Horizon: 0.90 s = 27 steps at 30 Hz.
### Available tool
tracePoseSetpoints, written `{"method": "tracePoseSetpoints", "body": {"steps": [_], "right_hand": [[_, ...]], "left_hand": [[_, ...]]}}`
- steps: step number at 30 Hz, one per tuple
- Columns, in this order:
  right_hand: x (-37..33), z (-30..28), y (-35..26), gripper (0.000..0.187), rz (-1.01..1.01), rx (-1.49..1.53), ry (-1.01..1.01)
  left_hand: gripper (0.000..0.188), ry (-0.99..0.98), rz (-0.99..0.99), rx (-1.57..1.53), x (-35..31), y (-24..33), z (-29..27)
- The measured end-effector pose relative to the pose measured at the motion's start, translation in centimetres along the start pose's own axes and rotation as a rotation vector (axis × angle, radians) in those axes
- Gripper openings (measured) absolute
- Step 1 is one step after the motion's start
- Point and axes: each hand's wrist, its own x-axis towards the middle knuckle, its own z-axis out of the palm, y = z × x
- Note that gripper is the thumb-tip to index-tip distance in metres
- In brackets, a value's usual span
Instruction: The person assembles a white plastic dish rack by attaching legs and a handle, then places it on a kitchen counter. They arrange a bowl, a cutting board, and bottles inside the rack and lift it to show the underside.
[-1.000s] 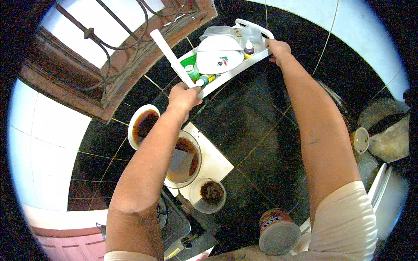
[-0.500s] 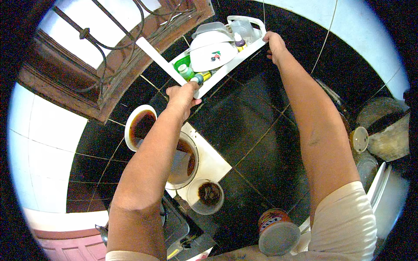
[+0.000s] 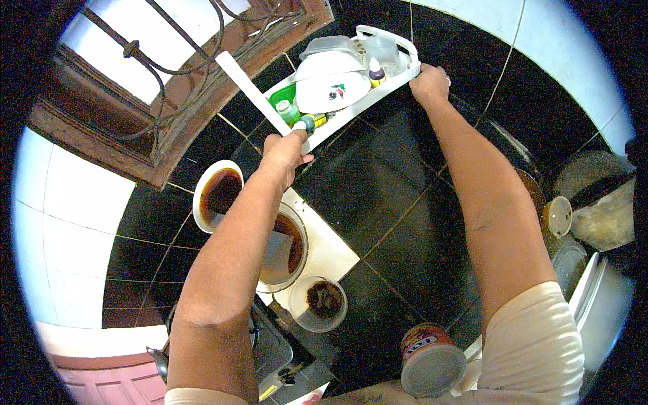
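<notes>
A white plastic tray point(image 3: 361, 108) stands at the far end of the black counter, close to the window. My left hand point(image 3: 286, 154) closes round its near left corner, fingers curling under the rim. At the right corner, my right hand point(image 3: 430, 84) has its fingers bent against the end; their tips are partly hidden. Inside the tray, an upturned white bowl point(image 3: 327, 94) with a small painted flower sits below a clear plastic container point(image 3: 329, 46). Around it are a clear cup point(image 3: 386, 52), a purple dropper bottle point(image 3: 376, 71), a green bottle point(image 3: 287, 112) and a teal-and-yellow bottle point(image 3: 314, 122).
Left of my left forearm stands a white bowl of brown liquid point(image 3: 221, 192); a round tub of brown liquid point(image 3: 293, 236) is partly behind it. Nearer are a small cup point(image 3: 325, 302), a stove point(image 3: 273, 341) and a lidded red can point(image 3: 432, 361). Pots point(image 3: 590, 179) crowd the right.
My right hand has shifted slightly down and right along the tray's end and its fingers have turned. The tray's right end sits slightly farther right; my left hand stays on its corner.
</notes>
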Motion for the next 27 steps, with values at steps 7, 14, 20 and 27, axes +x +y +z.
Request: {"method": "tracePoseSetpoints", "body": {"steps": [7, 14, 20, 27], "right_hand": [[-0.7, 1.0, -0.8, 0.031, 0.177, 0.070, -0.045], [-0.5, 0.8, -1.6, 0.031, 0.189, 0.028, -0.059], [-1.2, -0.8, -2.1, 0.032, 0.146, -0.075, -0.165], [-1.3, -1.5, -2.6, 0.038, 0.229, -0.045, -0.184]], "left_hand": [[0.045, 0.011, -0.099, 0.021, 0.3, -1.1, 0.5], [0.056, -0.010, -0.156, 0.188, 1.7, 0.0, -0.5], [0.041, -0.084, -0.183, 0.305, 2.3, 0.0, -0.8], [0.042, 0.022, -0.155, 0.298, 1.5, -1.0, 0.0]]}}
